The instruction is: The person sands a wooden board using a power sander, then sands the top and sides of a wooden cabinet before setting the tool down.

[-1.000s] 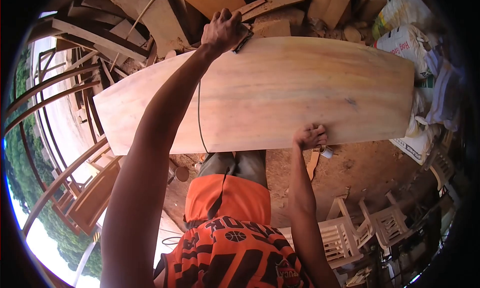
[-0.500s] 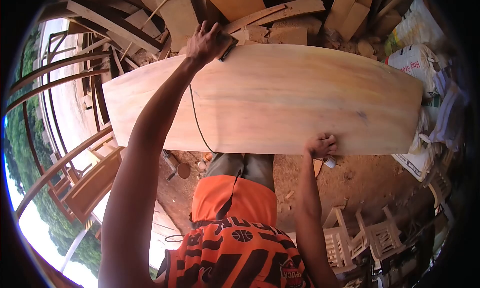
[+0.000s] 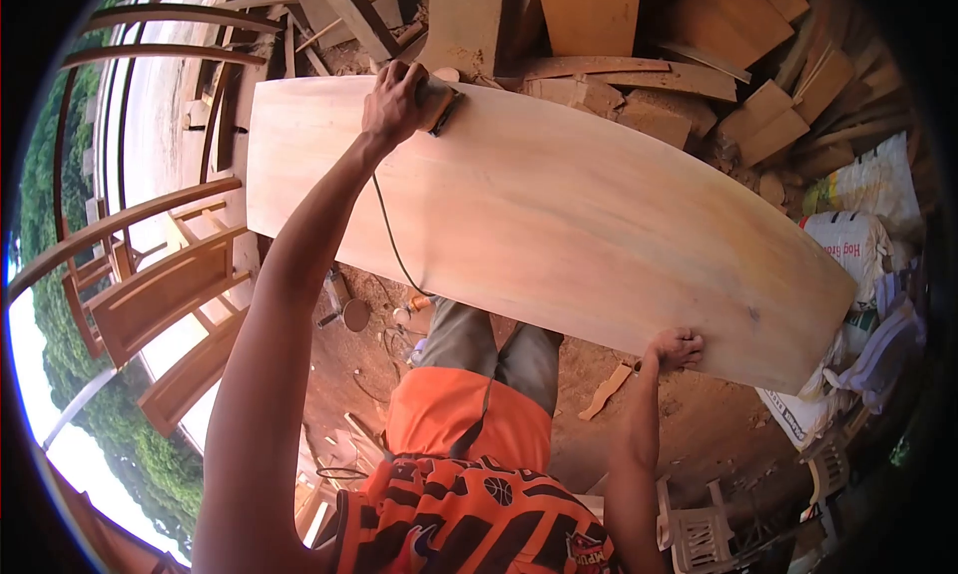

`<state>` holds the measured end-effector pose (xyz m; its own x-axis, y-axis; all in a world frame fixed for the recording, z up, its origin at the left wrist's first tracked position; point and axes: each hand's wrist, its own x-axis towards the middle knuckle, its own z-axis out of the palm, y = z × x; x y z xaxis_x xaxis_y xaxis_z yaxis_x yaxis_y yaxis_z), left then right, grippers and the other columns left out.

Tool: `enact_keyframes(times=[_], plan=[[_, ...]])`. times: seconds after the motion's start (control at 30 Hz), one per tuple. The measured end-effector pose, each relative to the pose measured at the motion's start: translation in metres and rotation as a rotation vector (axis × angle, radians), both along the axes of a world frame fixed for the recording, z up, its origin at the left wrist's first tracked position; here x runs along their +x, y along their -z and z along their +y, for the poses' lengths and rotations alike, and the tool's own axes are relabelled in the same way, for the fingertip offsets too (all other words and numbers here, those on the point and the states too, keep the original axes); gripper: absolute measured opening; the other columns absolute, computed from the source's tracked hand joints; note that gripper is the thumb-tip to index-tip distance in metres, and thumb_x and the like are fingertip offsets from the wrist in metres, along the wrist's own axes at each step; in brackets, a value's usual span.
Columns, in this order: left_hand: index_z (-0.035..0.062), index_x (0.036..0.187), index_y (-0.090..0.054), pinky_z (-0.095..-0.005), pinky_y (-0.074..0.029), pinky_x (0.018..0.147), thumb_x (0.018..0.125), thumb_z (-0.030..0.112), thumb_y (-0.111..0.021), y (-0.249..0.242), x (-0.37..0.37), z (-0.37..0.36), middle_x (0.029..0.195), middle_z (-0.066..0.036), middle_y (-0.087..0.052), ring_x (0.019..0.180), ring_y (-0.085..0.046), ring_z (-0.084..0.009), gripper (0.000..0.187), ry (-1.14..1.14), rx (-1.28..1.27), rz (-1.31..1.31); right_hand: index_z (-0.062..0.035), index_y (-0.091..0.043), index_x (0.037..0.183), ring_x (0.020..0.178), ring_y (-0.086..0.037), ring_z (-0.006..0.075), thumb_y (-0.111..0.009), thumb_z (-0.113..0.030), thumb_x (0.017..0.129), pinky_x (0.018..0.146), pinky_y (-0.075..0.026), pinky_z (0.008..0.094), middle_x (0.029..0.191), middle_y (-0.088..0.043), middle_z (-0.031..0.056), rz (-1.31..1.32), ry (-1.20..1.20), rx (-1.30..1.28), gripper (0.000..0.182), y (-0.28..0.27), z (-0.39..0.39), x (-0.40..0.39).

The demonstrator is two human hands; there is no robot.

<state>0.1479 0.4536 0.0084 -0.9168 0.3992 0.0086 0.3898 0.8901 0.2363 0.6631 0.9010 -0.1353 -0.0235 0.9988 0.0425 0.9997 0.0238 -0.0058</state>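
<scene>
My left hand [image 3: 392,103] is wrapped around a handheld power sander [image 3: 435,109], which rests on the pale wooden board [image 3: 569,205] close to its far edge. A thin dark cord [image 3: 387,223] trails over the board from near my left wrist toward my body. At the near edge, toward the board's right end, my right hand [image 3: 678,347] grips the rim with bent fingers on top; its thumb is hidden. The long board has a curved far side and lies slanted across the view, in front of my legs.
Wood offcuts [image 3: 679,85] are heaped beyond the board. Printed sacks [image 3: 848,245] lie at its right end. Wooden chair parts [image 3: 170,294] stand at left, and chairs [image 3: 699,534] at lower right. A tool [image 3: 344,302] and a wood scrap [image 3: 606,391] lie on the dirt floor.
The view has turned, so the board now slants down to the right. My left hand stays on the sander near the far edge, and my right hand remains at the near edge.
</scene>
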Motion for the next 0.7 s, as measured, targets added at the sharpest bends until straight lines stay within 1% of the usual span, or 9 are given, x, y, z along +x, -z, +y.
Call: enact_keyframes(times=[0.13, 0.2, 0.3, 0.4, 0.47, 0.5, 0.53, 0.67, 0.7], plan=[[0.0162, 0.120, -0.063, -0.0517, -0.061, 0.084, 0.084, 0.033, -0.079, 0.000, 0.001, -0.071, 0.122, -0.010, -0.062, 0.116, -0.063, -0.0368, 0.042, -0.091, -0.018, 0.041, -0.0135, -0.058, 0.133, 0.128, -0.053, 0.0404, -0.041, -0.042, 0.102, 0.102, -0.048, 0.0613, 0.134, -0.057, 0.0181, -0.069, 0.012, 0.013, 0.045, -0.003, 0.001, -0.004], [0.0173, 0.121, -0.064, -0.0516, -0.061, 0.084, 0.090, 0.046, -0.078, 0.000, 0.000, -0.109, 0.124, -0.010, -0.060, 0.119, -0.061, -0.0350, 0.045, -0.159, -0.084, 0.003, -0.0130, -0.057, 0.133, 0.129, -0.053, 0.0410, -0.041, -0.042, 0.102, 0.099, -0.050, 0.0624, 0.132, -0.058, 0.0192, -0.097, -0.067, 0.050, 0.045, 0.016, 0.017, 0.015], [0.0185, 0.121, -0.064, -0.0496, -0.061, 0.086, 0.091, 0.051, -0.076, -0.002, 0.002, -0.163, 0.123, -0.009, -0.061, 0.120, -0.061, -0.0326, 0.046, -0.244, -0.092, 0.002, -0.0160, -0.051, 0.144, 0.134, -0.050, 0.0421, -0.040, -0.051, 0.102, 0.105, -0.046, 0.0613, 0.142, -0.053, 0.0221, -0.081, -0.100, -0.039, 0.055, 0.028, 0.030, 0.020], [0.0185, 0.120, -0.064, -0.0491, -0.061, 0.087, 0.090, 0.045, -0.075, -0.009, 0.003, -0.212, 0.123, -0.009, -0.062, 0.120, -0.061, -0.0323, 0.042, -0.316, -0.099, -0.020, -0.0091, -0.046, 0.145, 0.136, -0.048, 0.0444, -0.041, -0.051, 0.104, 0.106, -0.046, 0.0623, 0.145, -0.050, 0.0234, -0.195, -0.001, -0.130, 0.059, 0.026, 0.011, 0.011], [0.0178, 0.119, -0.063, -0.0487, -0.061, 0.087, 0.089, 0.037, -0.075, -0.007, 0.003, -0.248, 0.122, -0.009, -0.062, 0.120, -0.061, -0.0324, 0.038, -0.335, -0.093, 0.002, -0.0005, -0.042, 0.148, 0.137, -0.046, 0.0461, -0.042, -0.051, 0.104, 0.109, -0.044, 0.0638, 0.150, -0.046, 0.0262, -0.337, -0.331, -0.103, 0.067, 0.070, 0.010, 0.034], [0.0178, 0.119, -0.063, -0.0489, -0.061, 0.087, 0.089, 0.037, -0.074, -0.005, 0.002, -0.268, 0.122, -0.009, -0.062, 0.120, -0.061, -0.0326, 0.038, -0.354, -0.099, -0.005, 0.0144, -0.028, 0.156, 0.148, -0.035, 0.0549, -0.040, -0.048, 0.108, 0.112, -0.047, 0.0662, 0.166, -0.029, 0.0346, -0.372, -0.374, -0.249, 0.080, 0.034, -0.025, 0.003], [0.0178, 0.120, -0.063, -0.0490, -0.061, 0.087, 0.089, 0.037, -0.074, -0.005, 0.004, -0.286, 0.122, -0.009, -0.062, 0.120, -0.061, -0.0327, 0.038, -0.370, -0.103, -0.012, 0.0144, -0.028, 0.156, 0.148, -0.035, 0.0549, -0.040, -0.048, 0.108, 0.112, -0.047, 0.0662, 0.166, -0.029, 0.0346, -0.372, -0.377, -0.231, 0.080, 0.037, -0.036, -0.008], [0.0183, 0.120, -0.063, -0.0488, -0.060, 0.090, 0.089, 0.037, -0.072, -0.008, 0.006, -0.358, 0.126, -0.011, -0.063, 0.123, -0.061, -0.0339, 0.038, -0.434, -0.106, -0.019, 0.0157, -0.008, 0.164, 0.157, -0.009, 0.0635, -0.034, -0.059, 0.110, 0.123, -0.025, 0.0700, 0.168, -0.010, 0.0447, -0.569, -0.520, -0.523, 0.096, 0.031, -0.083, -0.026], [0.0187, 0.121, -0.063, -0.0488, -0.060, 0.090, 0.089, 0.038, -0.073, -0.006, 0.006, -0.377, 0.124, -0.011, -0.063, 0.122, -0.062, -0.0345, 0.039, -0.439, -0.113, -0.012, 0.0153, -0.002, 0.164, 0.157, -0.006, 0.0639, -0.032, -0.062, 0.109, 0.125, -0.019, 0.0697, 0.168, -0.005, 0.0464, -0.468, -0.452, -0.553, 0.099, 0.018, -0.107, -0.044]])
